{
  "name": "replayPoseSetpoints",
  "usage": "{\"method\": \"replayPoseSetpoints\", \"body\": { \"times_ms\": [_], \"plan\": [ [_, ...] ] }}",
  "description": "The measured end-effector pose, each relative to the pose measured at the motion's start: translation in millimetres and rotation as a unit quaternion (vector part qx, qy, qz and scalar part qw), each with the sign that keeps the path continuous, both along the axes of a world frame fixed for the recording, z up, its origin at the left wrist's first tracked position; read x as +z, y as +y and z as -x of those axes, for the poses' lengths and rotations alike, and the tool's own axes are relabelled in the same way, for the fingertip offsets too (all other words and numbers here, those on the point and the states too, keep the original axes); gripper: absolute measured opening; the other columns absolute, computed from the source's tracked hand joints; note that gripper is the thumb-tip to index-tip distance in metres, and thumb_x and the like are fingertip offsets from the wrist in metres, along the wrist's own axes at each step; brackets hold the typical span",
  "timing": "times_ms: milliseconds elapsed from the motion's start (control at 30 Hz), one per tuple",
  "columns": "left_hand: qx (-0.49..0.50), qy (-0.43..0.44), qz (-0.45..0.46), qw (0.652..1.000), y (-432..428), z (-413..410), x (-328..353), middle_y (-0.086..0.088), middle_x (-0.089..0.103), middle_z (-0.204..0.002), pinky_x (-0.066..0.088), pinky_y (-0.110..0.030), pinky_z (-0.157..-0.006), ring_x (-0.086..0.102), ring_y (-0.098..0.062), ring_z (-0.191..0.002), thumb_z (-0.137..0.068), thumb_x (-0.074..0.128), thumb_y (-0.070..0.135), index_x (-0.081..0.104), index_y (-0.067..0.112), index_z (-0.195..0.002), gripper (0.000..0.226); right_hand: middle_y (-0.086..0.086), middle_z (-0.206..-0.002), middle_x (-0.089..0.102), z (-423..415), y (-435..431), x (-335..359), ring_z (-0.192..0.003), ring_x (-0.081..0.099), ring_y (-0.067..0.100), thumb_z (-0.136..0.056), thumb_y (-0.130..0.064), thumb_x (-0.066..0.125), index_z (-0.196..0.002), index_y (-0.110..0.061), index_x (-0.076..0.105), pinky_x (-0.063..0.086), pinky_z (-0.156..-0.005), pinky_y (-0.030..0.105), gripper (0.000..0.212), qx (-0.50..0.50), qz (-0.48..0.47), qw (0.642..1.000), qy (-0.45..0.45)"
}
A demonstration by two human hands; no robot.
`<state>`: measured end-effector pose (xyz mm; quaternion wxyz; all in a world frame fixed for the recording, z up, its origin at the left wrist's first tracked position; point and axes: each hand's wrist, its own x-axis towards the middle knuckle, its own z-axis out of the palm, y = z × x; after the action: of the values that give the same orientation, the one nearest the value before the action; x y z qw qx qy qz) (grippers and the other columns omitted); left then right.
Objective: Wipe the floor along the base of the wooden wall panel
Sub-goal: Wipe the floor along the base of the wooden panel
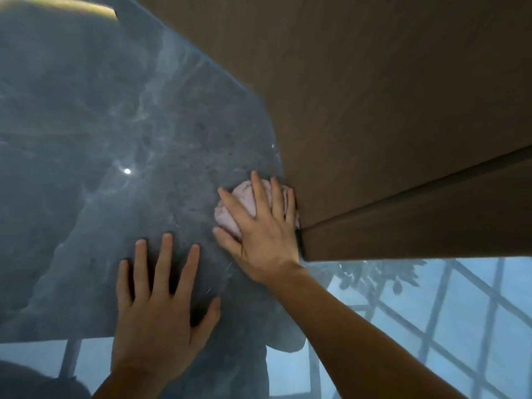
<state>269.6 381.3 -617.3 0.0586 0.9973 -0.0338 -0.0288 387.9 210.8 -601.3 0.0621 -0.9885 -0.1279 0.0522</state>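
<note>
Both hands are on the floor. Right hand (260,226) lies palm down on a bunched pale pink cloth (247,205), fingers spread across the top of it and pressing it flat rather than clenching it; the thumb sits at the cloth's near left edge. Left hand (159,300) is planted flat on the bare floor, nearer and to the left of the right hand, fingers splayed, holding nothing.

Cloth position: on the floor, hard against the base of the wooden wall panel (359,96), with its right edge touching the wood. The little finger of the right hand runs alongside the panel's foot.

Wooden wall panel: brown, with fine grain, filling the upper right of the view. A dark horizontal seam (417,187) crosses it, meeting the floor line just beside the right hand.

Floor (100,139): dark grey polished stone, mottled, highly reflective. A small bright light spot (127,171) shows left of the cloth. Reflections of a gridded window frame (449,321) and foliage appear at the near right.

No brand, label or legible writing is visible on the cloth, panel or floor.
</note>
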Motion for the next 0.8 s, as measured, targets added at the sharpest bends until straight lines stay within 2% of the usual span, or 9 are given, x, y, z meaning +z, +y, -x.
{"method": "replayPoseSetpoints", "body": {
  "times_ms": [100,233,300,367,467,567,633,700,800],
  "plan": [
    [-0.003,-0.007,0.0,1.0,0.9,-1.1,-0.6,-0.023,0.028,-0.166,0.019,-0.069,-0.12,0.021,-0.054,-0.152,-0.088,0.037,0.067,0.043,0.016,-0.152,0.082,0.005,-0.164,0.018,-43.3,13.5,-0.9,-0.149,0.008,0.037,-0.083,-0.076,0.034,-0.144,-0.051,0.032,0.003,-0.12,0.058,0.066,-0.008,-0.009,1.0,-0.021],
    [-0.002,-0.022,-0.004,1.0,0.5,-1.6,-2.9,-0.023,0.03,-0.165,0.018,-0.067,-0.121,0.023,-0.053,-0.151,-0.089,0.04,0.065,0.042,0.017,-0.152,0.08,0.003,-0.165,0.014,-132.1,43.3,-4.2,-0.15,0.004,0.038,-0.085,-0.078,0.027,-0.145,-0.053,0.025,-0.003,-0.119,0.058,0.065,-0.045,-0.015,0.999,-0.008],
    [-0.001,-0.014,-0.01,1.0,1.4,-2.9,-1.9,-0.022,0.03,-0.165,0.017,-0.066,-0.122,0.023,-0.052,-0.151,-0.087,0.043,0.064,0.039,0.018,-0.153,0.08,0.004,-0.165,0.013,-148.8,50.8,-4.7,-0.149,0.005,0.04,-0.086,-0.078,0.024,-0.146,-0.053,0.024,-0.004,-0.119,0.059,0.065,-0.059,-0.01,0.998,-0.003],
    [0.004,-0.007,-0.014,1.0,1.4,-3.8,1.6,-0.022,0.032,-0.165,0.018,-0.065,-0.121,0.024,-0.052,-0.151,-0.087,0.044,0.063,0.041,0.018,-0.152,0.079,0.005,-0.164,0.017,-132.7,48.1,0.2,-0.148,0.01,0.04,-0.087,-0.075,0.028,-0.146,-0.052,0.026,-0.001,-0.119,0.06,0.063,-0.062,-0.01,0.998,-0.017],
    [0.009,0.012,-0.017,1.0,-2.5,-4.7,9.7,-0.023,0.035,-0.163,0.021,-0.067,-0.119,0.027,-0.054,-0.149,-0.085,0.044,0.062,0.046,0.016,-0.151,0.079,0.009,-0.162,0.024,-57.5,22.3,2.2,-0.146,0.017,0.039,-0.089,-0.07,0.035,-0.146,-0.046,0.033,0.005,-0.119,0.059,0.061,-0.035,-0.019,0.999,-0.029],
    [0.006,0.019,-0.024,1.0,-3.0,-6.0,11.3,-0.025,0.036,-0.161,0.022,-0.068,-0.117,0.028,-0.056,-0.147,-0.087,0.04,0.063,0.047,0.015,-0.15,0.08,0.015,-0.162,0.022,32.5,-6.3,-0.3,-0.147,0.016,0.04,-0.089,-0.068,0.038,-0.146,-0.042,0.034,0.003,-0.12,0.058,0.063,0.0,-0.033,0.999,-0.006],
    [0.004,0.02,-0.03,0.999,-3.6,-4.6,10.0,-0.026,0.034,-0.162,0.02,-0.068,-0.117,0.027,-0.056,-0.147,-0.09,0.033,0.066,0.045,0.015,-0.151,0.08,0.015,-0.162,0.018,64.1,-14.3,-2.4,-0.148,0.014,0.04,-0.089,-0.07,0.037,-0.147,-0.042,0.031,0.0,-0.121,0.057,0.064,0.007,-0.024,1.0,0.006],
    [0.0,0.024,-0.035,0.999,-3.4,-2.4,6.5,-0.025,0.031,-0.163,0.018,-0.067,-0.118,0.024,-0.056,-0.149,-0.091,0.028,0.067,0.041,0.016,-0.153,0.081,0.016,-0.162,0.02,65.6,-12.9,-5.2,-0.147,0.015,0.041,-0.088,-0.07,0.039,-0.145,-0.041,0.035,0.001,-0.121,0.057,0.063,0.004,-0.033,0.999,0.002],
    [-0.007,0.015,-0.034,0.999,-1.8,-1.7,0.9,-0.025,0.027,-0.165,0.015,-0.067,-0.119,0.02,-0.055,-0.15,-0.089,0.034,0.065,0.038,0.016,-0.154,0.082,0.014,-0.161,0.025,25.9,4.9,-7.6,-0.148,0.016,0.04,-0.087,-0.068,0.042,-0.141,-0.04,0.043,0.006,-0.119,0.06,0.061,-0.013,-0.046,0.998,-0.028]
  ]
}}
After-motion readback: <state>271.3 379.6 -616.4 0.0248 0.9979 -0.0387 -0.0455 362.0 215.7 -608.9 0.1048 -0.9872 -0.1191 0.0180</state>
